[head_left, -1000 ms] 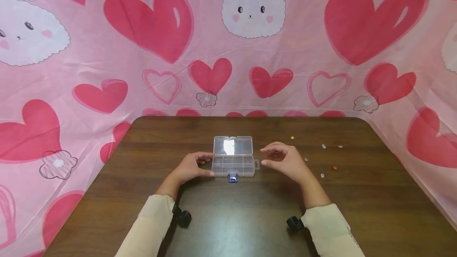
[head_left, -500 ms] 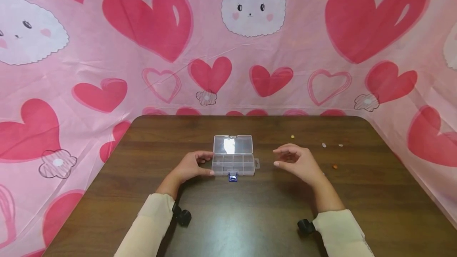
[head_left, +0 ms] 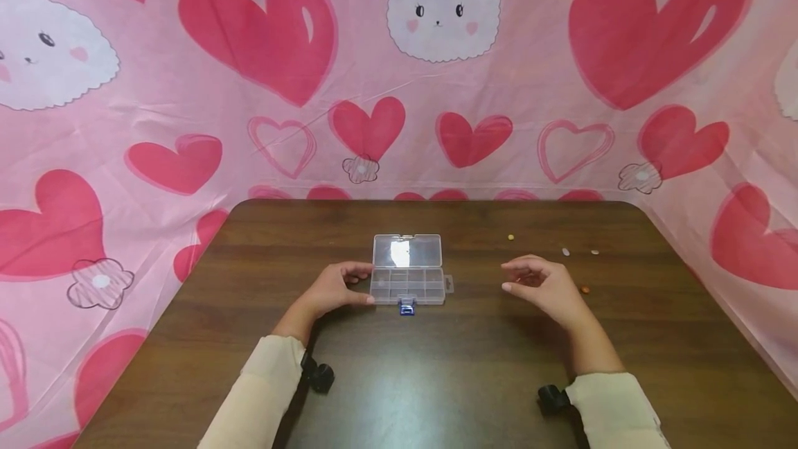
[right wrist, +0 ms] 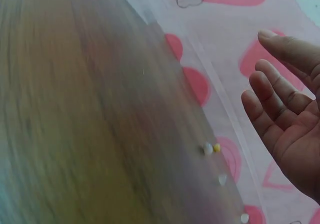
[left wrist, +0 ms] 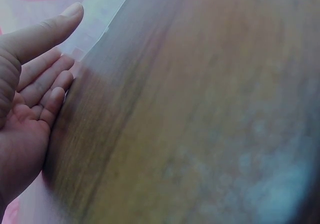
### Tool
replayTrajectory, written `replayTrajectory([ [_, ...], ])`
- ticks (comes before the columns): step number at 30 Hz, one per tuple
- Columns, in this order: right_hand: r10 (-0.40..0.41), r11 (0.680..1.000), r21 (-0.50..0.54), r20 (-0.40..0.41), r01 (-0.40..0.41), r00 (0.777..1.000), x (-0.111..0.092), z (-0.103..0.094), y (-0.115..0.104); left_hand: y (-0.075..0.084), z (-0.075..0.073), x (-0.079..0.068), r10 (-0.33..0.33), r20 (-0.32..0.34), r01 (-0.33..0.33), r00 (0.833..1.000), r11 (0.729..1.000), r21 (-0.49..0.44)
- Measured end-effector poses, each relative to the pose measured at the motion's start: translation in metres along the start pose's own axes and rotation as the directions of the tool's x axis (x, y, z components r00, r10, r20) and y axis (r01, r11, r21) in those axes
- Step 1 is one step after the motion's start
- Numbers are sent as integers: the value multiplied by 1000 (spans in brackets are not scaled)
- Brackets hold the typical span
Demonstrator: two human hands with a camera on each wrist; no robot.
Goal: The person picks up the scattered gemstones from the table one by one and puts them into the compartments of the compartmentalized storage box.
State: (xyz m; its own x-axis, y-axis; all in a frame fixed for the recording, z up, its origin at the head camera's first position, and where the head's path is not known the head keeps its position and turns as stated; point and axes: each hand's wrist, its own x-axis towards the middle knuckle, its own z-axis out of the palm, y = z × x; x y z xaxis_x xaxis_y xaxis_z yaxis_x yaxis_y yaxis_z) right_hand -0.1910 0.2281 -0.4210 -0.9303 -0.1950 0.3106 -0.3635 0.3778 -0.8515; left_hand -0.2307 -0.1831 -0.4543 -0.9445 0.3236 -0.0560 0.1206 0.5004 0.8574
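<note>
A clear plastic compartment box (head_left: 407, 286) stands with its lid (head_left: 418, 251) raised at the back and a blue latch (head_left: 406, 307) at its front. My left hand (head_left: 330, 291) holds the box's left end, thumb at the front corner and fingers at the back. Those fingers touch the box's end in the left wrist view, where the box (left wrist: 97, 22) is partly cut off. To the right of the box, my right hand (head_left: 545, 286) hovers over the table with fingers loosely bent and nothing between them. Small stone-like pieces lie near it: one yellow (head_left: 510, 237), one orange-brown (head_left: 585, 289), one whitish (head_left: 566, 252).
The brown wooden table (head_left: 399, 380) runs back to a pink cloth (head_left: 368, 213) printed with hearts and rabbits. Another small pale piece (head_left: 595, 252) lies at the right. Several small pieces, one a whitish one (right wrist: 222, 179), appear near the table edge in the right wrist view.
My right hand has moved right, away from the box and towards the small pieces, covering some of them from the head view. The left hand and the box have stayed put.
</note>
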Motion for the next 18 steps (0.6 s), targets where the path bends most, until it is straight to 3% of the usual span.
replayTrajectory([
  [7,48,999,1,7,-48,999,-3,-12,14,-1,1,1,-1,4,1,1000,1000,7],
  [18,69,995,-80,21,-67,997,-4,-22,29,0,0,0,-1,2,0,1000,1000,11],
])
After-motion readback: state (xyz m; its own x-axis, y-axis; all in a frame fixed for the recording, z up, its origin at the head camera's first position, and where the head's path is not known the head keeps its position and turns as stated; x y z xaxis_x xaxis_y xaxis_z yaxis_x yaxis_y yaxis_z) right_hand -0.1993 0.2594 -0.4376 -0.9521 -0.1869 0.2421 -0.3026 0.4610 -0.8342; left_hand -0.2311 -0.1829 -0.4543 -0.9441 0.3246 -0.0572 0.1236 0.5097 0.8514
